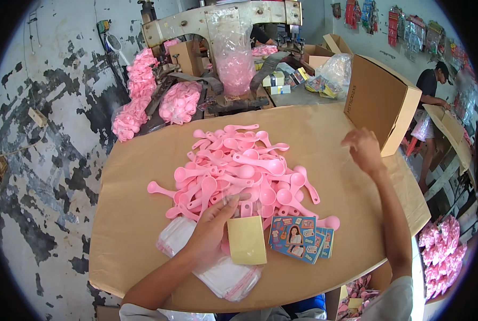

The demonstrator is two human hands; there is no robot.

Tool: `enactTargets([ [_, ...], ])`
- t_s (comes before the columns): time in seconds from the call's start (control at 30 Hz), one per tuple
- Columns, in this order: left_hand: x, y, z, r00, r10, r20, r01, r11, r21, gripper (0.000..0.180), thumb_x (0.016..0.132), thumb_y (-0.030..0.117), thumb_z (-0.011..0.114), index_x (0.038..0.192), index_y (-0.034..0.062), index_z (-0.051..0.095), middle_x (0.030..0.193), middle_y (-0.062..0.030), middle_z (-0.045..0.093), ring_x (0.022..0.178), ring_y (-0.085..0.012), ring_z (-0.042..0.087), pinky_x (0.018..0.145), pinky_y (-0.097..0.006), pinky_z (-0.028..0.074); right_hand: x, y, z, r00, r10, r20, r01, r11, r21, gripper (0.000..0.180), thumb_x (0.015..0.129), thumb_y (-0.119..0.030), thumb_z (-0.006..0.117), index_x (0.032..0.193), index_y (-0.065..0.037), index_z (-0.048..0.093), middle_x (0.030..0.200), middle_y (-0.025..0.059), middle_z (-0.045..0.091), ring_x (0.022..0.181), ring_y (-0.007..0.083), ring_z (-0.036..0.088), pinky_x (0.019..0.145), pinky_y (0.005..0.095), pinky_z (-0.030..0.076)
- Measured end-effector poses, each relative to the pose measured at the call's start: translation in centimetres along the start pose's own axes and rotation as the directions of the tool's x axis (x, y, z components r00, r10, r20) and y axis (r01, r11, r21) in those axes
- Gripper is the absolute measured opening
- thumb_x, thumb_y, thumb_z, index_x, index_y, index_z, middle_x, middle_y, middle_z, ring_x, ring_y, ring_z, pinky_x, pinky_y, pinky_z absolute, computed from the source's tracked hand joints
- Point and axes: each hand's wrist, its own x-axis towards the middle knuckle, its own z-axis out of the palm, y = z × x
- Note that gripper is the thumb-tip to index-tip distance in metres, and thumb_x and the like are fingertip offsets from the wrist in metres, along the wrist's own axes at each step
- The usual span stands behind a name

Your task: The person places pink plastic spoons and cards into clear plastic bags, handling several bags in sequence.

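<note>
My left hand is closed, thumb and fingers pinching what looks like a thin clear plastic bag at the near edge of a heap of pink measuring spoons. A plain yellow card lies right beside its fingers; whether it is inside the bag is hard to tell. Beneath the wrist rests a stack of clear plastic bags. To the right sits a small pile of blue printed cards. My right hand is raised over the right of the table, fingers loosely bent and apart, with nothing visible in them.
A tall cardboard box stands at the table's right rear. Behind is a metal machine with a bag of pink items. More bagged pink spoons lie at back left. Another person works at far right.
</note>
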Motion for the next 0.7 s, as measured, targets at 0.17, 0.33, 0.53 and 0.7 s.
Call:
enactTargets([
  [0.17,-1.4,0.4,0.5,0.993,-0.035,-0.111,0.028,0.998,-0.064,0.036,0.104,0.03,0.043,0.132,0.0078,0.052,0.101,-0.0036,0.065,0.083,-0.0117,0.067,0.072,-0.029,0.058,3.9,-6.7,-5.8,0.867,0.49,0.09,-0.384,0.542,0.748,0.02,0.083,0.001,0.06,0.101,0.0,0.068,0.085,0.0093,0.067,0.075,0.0136,0.062,0.067,0.0266,0.048],
  [0.33,-1.2,-1.5,1.1,0.986,-0.095,-0.14,0.09,0.995,-0.041,0.037,0.104,0.034,0.044,0.126,0.0068,0.055,0.097,-0.0038,0.065,0.08,-0.0094,0.066,0.069,-0.026,0.057,3.4,-19.0,-9.3,0.912,-0.145,0.383,-0.368,0.121,0.922,0.032,0.089,-0.008,0.068,0.12,-0.001,0.062,0.089,0.003,0.068,0.076,0.0081,0.06,0.067,0.0266,0.051],
  [0.53,-1.5,-2.1,1.1,0.999,-0.026,-0.034,0.029,0.996,0.079,0.04,0.105,0.033,0.044,0.133,0.0056,0.053,0.097,0.0011,0.064,0.079,-0.0038,0.058,0.068,-0.022,0.05,2.6,-20.9,-8.6,0.857,-0.104,0.504,-0.515,-0.175,0.839,0.035,0.09,-0.007,0.069,0.123,-0.002,0.061,0.088,0.0049,0.07,0.076,0.0063,0.063,0.07,0.0231,0.052],
  [0.7,-1.8,-1.9,1.0,1.0,0.027,0.014,-0.028,0.99,0.136,0.044,0.105,0.032,0.044,0.14,0.0054,0.048,0.105,-0.0002,0.063,0.084,-0.004,0.057,0.071,-0.022,0.049,2.4,-21.2,-7.5,0.919,-0.112,0.378,-0.392,-0.141,0.909,0.029,0.091,-0.007,0.066,0.119,-0.002,0.063,0.087,0.0044,0.072,0.074,0.0044,0.063,0.066,0.0218,0.052],
])
